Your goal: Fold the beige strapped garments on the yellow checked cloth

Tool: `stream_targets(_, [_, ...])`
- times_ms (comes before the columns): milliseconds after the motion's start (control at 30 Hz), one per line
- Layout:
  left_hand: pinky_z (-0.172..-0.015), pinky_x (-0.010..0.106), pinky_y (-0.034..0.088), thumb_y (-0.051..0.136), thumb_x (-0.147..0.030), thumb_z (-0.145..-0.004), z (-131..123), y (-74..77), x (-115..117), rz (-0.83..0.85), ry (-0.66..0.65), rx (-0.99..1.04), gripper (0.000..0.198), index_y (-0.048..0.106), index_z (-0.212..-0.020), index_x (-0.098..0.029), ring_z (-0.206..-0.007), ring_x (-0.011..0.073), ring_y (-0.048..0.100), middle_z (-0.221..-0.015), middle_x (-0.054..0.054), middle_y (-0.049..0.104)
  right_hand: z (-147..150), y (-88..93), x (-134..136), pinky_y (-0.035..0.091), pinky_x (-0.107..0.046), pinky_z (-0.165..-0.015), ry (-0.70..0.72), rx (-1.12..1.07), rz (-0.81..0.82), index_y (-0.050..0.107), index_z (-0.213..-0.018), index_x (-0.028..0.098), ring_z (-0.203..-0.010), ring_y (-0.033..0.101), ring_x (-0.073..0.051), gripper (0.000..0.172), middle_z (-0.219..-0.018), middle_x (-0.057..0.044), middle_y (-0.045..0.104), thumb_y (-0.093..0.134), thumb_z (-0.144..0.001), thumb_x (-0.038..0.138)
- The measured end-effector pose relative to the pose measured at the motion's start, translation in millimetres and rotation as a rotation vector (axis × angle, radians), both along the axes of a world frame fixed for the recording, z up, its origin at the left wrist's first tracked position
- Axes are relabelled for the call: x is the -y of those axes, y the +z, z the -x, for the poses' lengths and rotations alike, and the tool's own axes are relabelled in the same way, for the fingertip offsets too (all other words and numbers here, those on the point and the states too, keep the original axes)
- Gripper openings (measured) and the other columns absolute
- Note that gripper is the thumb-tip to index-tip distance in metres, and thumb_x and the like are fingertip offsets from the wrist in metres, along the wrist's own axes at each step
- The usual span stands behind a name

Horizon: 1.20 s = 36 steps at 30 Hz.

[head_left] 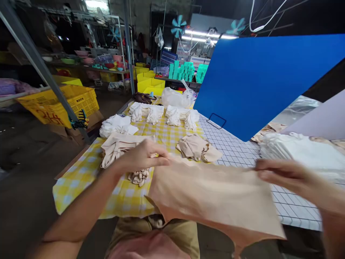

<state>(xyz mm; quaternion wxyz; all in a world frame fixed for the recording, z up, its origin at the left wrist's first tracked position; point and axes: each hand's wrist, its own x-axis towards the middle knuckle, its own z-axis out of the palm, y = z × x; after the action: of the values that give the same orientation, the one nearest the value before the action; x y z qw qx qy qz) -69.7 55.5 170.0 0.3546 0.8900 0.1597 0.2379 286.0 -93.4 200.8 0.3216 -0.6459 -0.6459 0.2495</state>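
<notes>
A beige stretchy garment (215, 194) hangs spread between my two hands, its upper edge pulled almost straight and its lower edge curved, with a narrow part dangling over my lap. My left hand (155, 154) pinches its upper left corner between thumb and fingers. At the upper right corner, my right hand (280, 172) grips it, slightly blurred. Just behind the garment lies a crumpled beige garment (198, 147). Beyond my left hand is a folded beige stack (118, 145), and beige straps (139, 177) lie bunched below it.
White folded stacks (147, 111) and a plastic bag (176, 96) lie farther back on the yellow checked cloth (75, 190). A blue board (264, 82) leans over the right side, near a white garment pile (302, 149). A yellow crate (64, 104) stands left beside a metal post (45, 68).
</notes>
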Motion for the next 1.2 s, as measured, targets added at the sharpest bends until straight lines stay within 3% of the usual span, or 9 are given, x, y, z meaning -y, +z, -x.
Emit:
stream_targets(67, [-0.053,0.02,0.034,0.052,-0.034,-0.082,-22.6,-57.0,-12.1,0.086,0.099,-0.163,0.028,0.065,-0.068,-0.013,-0.059,0.0114,0.052,-0.061,0.002,0.059,10.2,-50.9,-24.5,0.031,-0.027,-0.048,0.089,0.019,0.248,0.063,-0.06,0.021,-0.053,0.045,-0.013,0.033,-0.055,-0.001,0.053,0.061,-0.071,0.052])
stream_targets(167, [-0.052,0.021,0.031,0.053,-0.025,-0.079,-56.0,-131.4,-23.7,0.061,0.305,-0.391,0.025,0.06,-0.058,-0.013,-0.054,0.0119,0.049,-0.053,0.001,0.054,13.6,-132.9,-55.6,0.028,-0.025,-0.049,-0.006,0.136,0.325,0.054,-0.054,0.02,-0.051,0.04,-0.012,0.03,-0.05,0.002,0.049,0.058,-0.068,0.046])
stream_targets(267, [-0.055,0.022,0.033,0.053,-0.02,-0.078,-76.5,-166.9,-30.4,0.028,0.417,-0.483,0.02,0.06,-0.061,-0.013,-0.058,0.0146,0.052,-0.057,0.004,0.056,8.4,-184.5,-73.8,0.031,-0.026,-0.052,-0.095,0.274,0.298,0.052,-0.055,0.02,-0.053,0.045,-0.015,0.02,-0.051,0.001,0.053,0.054,-0.068,0.036])
stream_targets(433, [-0.066,0.027,0.039,0.051,-0.025,-0.082,-86.9,-168.3,-54.1,0.009,0.47,-0.467,0.022,0.064,-0.071,-0.012,-0.071,0.019,0.058,-0.071,0.009,0.062,-3.7,-191.5,-94.2,0.036,-0.027,-0.057,-0.128,0.362,0.229,0.056,-0.062,0.02,-0.06,0.053,-0.018,0.018,-0.059,-0.002,0.059,0.046,-0.074,0.028])
stream_targets(533, [-0.075,0.03,0.042,0.052,-0.02,-0.081,-94.4,-170.1,-64.9,0.011,0.515,-0.462,0.019,0.064,-0.092,-0.011,-0.084,0.022,0.06,-0.093,0.013,0.063,-3.0,-191.9,-107.2,0.04,-0.028,-0.065,-0.179,0.421,0.162,0.062,-0.078,0.018,-0.07,0.056,-0.018,0.016,-0.079,-0.006,0.062,0.046,-0.075,0.021])
stream_targets(700, [-0.101,0.045,0.03,0.051,-0.013,-0.08,-104.1,-194.5,-41.3,-0.158,0.635,-0.472,0.056,0.037,-0.134,-0.015,-0.125,0.0319,0.037,-0.143,0.018,0.029,28.8,-221.3,-105.0,0.039,-0.042,-0.083,-0.349,0.55,0.01,0.053,-0.118,0.015,-0.104,0.049,-0.03,0.039,-0.118,-0.018,0.051,0.04,-0.081,0.017])
stream_targets(867, [-0.111,0.048,0.013,0.041,-0.035,-0.089,-86.2,-222.3,-5.8,-0.229,0.374,-0.504,0.051,0.032,-0.138,-0.025,-0.138,0.0244,0.014,-0.149,0.006,0.021,54.8,-254.6,-71.9,0.024,-0.047,-0.103,-0.216,0.637,0.032,0.04,-0.134,0.022,-0.132,0.027,-0.025,0.047,-0.142,-0.008,0.037,0.029,-0.091,0.035])
stream_targets(1033, [-0.111,0.047,0.015,0.044,-0.041,-0.086,-63.4,-224.4,2.3,-0.192,0.45,-0.587,0.064,0.028,-0.14,-0.012,-0.138,0.0271,0.012,-0.148,0.015,0.018,22.8,-266.3,-44.5,0.019,-0.049,-0.106,-0.258,0.661,0.173,0.034,-0.139,0.023,-0.136,0.02,-0.024,0.052,-0.148,-0.006,0.028,0.026,-0.09,0.04])
stream_targets(1200, [-0.111,0.047,0.013,0.047,-0.043,-0.084,-82.4,-211.8,-3.9,-0.241,0.52,-0.567,0.066,0.032,-0.138,-0.008,-0.138,0.0302,0.009,-0.148,0.019,0.016,4.8,-252.6,-54.9,0.03,-0.047,-0.101,-0.421,0.606,0.137,0.042,-0.134,0.015,-0.131,0.033,-0.026,0.053,-0.141,-0.014,0.039,0.022,-0.091,0.039])
